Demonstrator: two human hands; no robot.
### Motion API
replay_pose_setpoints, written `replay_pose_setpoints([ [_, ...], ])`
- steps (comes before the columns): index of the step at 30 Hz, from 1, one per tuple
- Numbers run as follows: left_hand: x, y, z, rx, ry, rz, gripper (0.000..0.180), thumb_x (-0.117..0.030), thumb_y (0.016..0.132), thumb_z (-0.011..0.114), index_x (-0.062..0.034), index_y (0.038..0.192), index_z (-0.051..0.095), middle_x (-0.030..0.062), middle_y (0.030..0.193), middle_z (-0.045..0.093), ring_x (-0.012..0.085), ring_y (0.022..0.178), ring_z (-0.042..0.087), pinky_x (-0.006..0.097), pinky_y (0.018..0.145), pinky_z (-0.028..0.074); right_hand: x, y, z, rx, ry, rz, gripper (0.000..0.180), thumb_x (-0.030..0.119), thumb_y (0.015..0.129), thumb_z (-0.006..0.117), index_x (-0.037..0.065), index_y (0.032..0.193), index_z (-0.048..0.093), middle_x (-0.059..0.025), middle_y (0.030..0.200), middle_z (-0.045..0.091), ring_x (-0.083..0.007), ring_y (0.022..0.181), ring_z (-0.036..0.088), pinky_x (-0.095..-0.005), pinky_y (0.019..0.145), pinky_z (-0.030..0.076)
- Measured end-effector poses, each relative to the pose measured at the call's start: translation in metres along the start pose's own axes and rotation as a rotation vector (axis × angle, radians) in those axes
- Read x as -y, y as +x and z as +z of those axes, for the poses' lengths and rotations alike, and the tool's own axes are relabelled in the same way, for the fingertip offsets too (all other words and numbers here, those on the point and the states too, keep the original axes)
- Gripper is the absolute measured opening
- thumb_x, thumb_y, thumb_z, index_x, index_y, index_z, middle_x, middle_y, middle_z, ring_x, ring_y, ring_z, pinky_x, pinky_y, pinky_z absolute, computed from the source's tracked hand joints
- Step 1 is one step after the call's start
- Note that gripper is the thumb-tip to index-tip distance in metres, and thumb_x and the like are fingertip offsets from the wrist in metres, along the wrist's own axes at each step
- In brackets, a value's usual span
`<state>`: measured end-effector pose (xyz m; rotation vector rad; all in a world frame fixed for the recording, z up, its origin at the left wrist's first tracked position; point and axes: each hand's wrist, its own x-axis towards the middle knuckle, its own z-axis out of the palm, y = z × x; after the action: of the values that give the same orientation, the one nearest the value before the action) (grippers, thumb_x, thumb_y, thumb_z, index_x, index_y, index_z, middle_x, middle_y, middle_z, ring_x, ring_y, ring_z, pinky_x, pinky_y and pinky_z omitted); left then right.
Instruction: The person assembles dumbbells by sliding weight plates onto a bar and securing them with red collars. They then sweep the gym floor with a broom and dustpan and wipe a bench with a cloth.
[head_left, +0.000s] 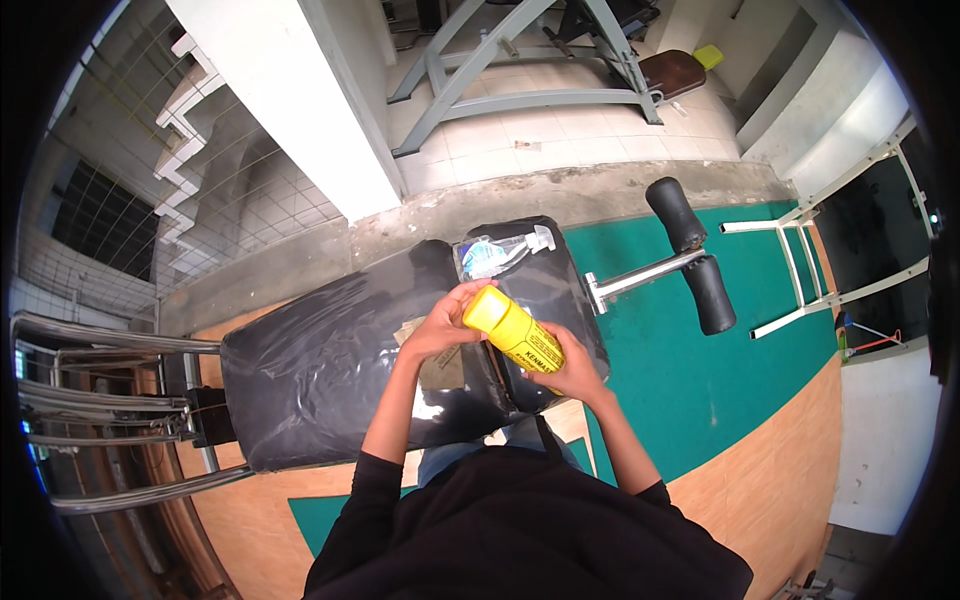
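A yellow spray can (pixel 526 341) with a yellow cap is held tilted above a black padded bench (pixel 330 340). Around its lower body my right hand (pixel 572 365) is closed. The fingers of my left hand (pixel 445 325) grip it up at the cap end. A clear spray bottle (pixel 505 252) with a white trigger head and a blue label lies on the bench, beyond the can. Partly hidden behind my left wrist, a flat brownish sheet (pixel 443 370) rests on the bench top.
Padded black rollers (pixel 688 255) on a metal bar extend from the bench's right end. Chrome tubes (pixel 120 345) stand at its left. A green mat (pixel 670 400) covers floor on the right, near a cream metal frame (pixel 800 270). Grey gym equipment (pixel 540 100) stands beyond a low concrete ledge.
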<state>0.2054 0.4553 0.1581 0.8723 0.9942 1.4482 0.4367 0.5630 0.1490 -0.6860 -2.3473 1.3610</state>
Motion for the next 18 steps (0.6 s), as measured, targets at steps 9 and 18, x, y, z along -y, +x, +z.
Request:
replay_pose_setpoints([
  [9, -0.024, 0.014, 0.018, 0.128, 0.102, -0.038, 0.075, 0.013, 0.066, 0.066, -0.0057, 0.132, 0.037, 0.0063, 0.137, 0.037, 0.0167, 0.126, 0.036, 0.030, 0.103, 0.032, 0.007, -0.006, -0.015, 0.060, -0.047, 0.089, 0.081, 0.019, 0.058, 0.082, 0.003, 0.128, 0.044, -0.0130, 0.117, 0.054, -0.0234, 0.108, 0.054, -0.0340, 0.093, 0.042],
  [18, -0.018, 0.022, 0.025, 0.110, -0.003, -0.065, 0.075, 0.013, 0.069, 0.067, -0.0063, 0.134, 0.034, 0.0057, 0.136, 0.038, 0.0161, 0.126, 0.037, 0.029, 0.098, 0.038, 0.002, -0.012, -0.031, 0.027, 0.170, 0.093, 0.080, 0.015, 0.059, 0.082, 0.001, 0.128, 0.044, -0.0133, 0.121, 0.053, -0.0210, 0.111, 0.052, -0.0331, 0.095, 0.040],
])
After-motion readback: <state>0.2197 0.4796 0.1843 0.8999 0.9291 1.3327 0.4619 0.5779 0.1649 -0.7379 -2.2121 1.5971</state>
